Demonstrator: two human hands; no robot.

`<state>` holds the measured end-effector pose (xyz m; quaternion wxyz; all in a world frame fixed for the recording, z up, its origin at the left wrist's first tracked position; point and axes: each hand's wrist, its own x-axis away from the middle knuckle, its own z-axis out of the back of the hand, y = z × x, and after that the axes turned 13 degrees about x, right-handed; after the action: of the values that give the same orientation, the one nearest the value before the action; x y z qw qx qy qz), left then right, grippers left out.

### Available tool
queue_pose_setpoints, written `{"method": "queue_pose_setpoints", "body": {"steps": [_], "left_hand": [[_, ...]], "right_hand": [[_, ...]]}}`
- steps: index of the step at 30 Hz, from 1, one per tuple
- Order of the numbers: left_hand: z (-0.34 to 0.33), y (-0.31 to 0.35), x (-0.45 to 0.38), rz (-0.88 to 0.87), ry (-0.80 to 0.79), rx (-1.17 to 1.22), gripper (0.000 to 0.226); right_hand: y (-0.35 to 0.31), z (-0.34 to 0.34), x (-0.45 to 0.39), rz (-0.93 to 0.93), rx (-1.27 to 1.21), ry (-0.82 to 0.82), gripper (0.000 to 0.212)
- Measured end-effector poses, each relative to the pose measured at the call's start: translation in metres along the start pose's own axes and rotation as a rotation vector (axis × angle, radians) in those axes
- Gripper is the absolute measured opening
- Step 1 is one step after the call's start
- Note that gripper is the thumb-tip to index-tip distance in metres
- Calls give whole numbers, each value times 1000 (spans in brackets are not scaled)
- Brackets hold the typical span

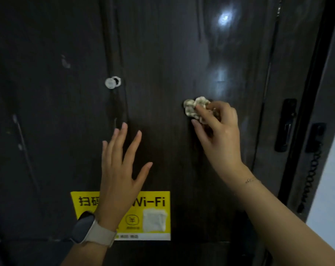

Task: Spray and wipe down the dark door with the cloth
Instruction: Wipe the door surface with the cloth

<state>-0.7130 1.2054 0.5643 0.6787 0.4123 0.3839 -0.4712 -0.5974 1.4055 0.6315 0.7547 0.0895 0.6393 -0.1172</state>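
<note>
Left hand (120, 169): raised, back toward camera, fingers (131, 145) straight and spread, thumb splayed out to the right, holding nothing. Wrist carries a dark-faced smartwatch on a pale beige strap (92, 230); forearm comes up from bottom left.

Right hand (218, 131): higher and to the right of the left fingers, well apart from them. Fingers curled, pinching a small crumpled pale cloth wad (194, 108) at the fingertips, wad sticking out up-left of them. Thin chain bracelet (251, 180) on the wrist; bare forearm runs in diagonally from bottom right.

One door (162, 54), one cloth (193, 108), one yellow sticker (155, 202), one peephole (112, 82).
</note>
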Motion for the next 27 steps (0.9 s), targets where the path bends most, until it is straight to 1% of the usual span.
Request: {"method": "queue_pose_setpoints", "body": {"steps": [2,3,6,8,11,13,14,17,19,21,23,26,27], "left_hand": [[15,-22,6,17,14,5,73],[23,-33,8,29,13,7,75],[40,-67,15,61,-29,37,84],[43,-82,19,75,-77,41,92],[42,-102,24,113,-192,40,108],[36,-110,25,112,-236,17,114],[33,-113,25,111,-243,2,115],[25,-115,24,112,-230,-26,117],[22,-116,25,106,-214,-43,117],[20,-117,26,92,-204,-57,117],[19,-118,25,81,-198,-62,116],[18,-118,26,84,-185,-63,116],[18,-118,26,88,-185,-62,117]], "right_hand": [[-20,-13,16,8,14,27,29],[-31,-20,32,24,26,12,30],[-51,-35,105,82,52,-125,38],[-56,-35,154,73,47,-232,35],[-64,-32,177,23,98,-318,37],[-67,-29,157,0,139,-291,45],[-67,-27,139,-21,159,-243,45],[-59,-21,79,-139,184,-81,32],[-54,-23,66,-199,168,-16,28],[-53,-28,85,-208,133,25,32],[-56,-31,134,-189,91,11,33],[-56,-39,232,-258,53,-130,22],[-56,-41,256,-284,48,-180,21]]}}
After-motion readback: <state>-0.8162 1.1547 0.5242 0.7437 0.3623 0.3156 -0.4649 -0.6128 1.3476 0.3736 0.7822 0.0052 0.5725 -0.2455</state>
